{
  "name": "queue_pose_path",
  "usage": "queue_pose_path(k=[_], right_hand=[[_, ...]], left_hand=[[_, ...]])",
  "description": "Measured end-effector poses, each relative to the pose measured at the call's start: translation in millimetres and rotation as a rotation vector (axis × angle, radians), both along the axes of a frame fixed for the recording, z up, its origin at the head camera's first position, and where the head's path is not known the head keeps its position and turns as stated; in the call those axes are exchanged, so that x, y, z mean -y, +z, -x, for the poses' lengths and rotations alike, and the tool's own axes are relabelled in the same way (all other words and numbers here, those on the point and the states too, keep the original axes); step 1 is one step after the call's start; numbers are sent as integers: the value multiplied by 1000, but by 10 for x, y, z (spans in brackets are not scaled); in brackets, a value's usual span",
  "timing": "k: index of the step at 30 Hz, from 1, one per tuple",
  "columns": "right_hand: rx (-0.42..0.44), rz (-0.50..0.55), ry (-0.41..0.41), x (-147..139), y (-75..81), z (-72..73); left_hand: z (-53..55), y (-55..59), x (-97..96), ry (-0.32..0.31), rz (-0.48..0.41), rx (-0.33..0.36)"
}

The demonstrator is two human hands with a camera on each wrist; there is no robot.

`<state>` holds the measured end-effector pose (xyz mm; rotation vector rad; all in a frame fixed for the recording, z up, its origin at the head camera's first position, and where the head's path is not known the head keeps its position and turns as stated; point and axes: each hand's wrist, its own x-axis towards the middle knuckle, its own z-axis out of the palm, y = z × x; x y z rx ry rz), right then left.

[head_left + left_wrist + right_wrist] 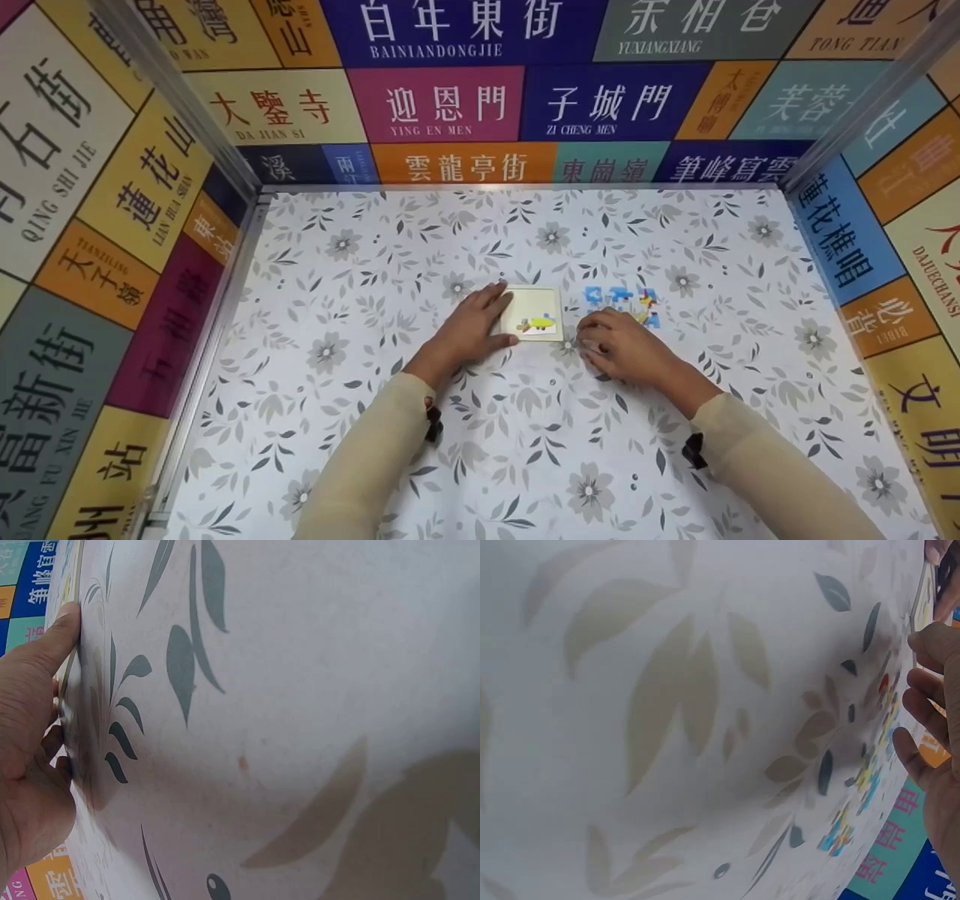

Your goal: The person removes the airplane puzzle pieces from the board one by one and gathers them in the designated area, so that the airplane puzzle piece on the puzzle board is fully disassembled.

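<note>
A small pale puzzle tray (531, 301) lies on the table, with a yellow and brown picture part at its lower right. My left hand (471, 324) holds its left side, thumb at the near edge and fingers at the far corner. Just right of the tray, my right hand (619, 346) hovers low with loosely curled fingers. Nothing shows between those fingers (922, 714) in the right wrist view. Loose jigsaw pieces (592, 295), blue with some yellow and red, lie beyond the right hand, which partly covers them.
A white floral cloth (420, 247) covers the table. Printed panels with large characters stand behind it (450, 105), at the left (52, 337) and at the right (900, 300). Dark devices are strapped at both sleeves.
</note>
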<state>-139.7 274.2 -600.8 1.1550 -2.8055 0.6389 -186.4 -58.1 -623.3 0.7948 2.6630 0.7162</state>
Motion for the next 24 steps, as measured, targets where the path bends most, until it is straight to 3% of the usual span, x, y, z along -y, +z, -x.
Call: queue_pose_path(k=[10,19,24], right_hand=[[12,40,50,376,22,186],[126,-13,-19,600,36,237],[147,-32,-34,655,10,247]], left_hand=[[14,4,-9,10,32,-4],[17,8,-4,11,14,-13],[25,-9,-6,0,18,-27]])
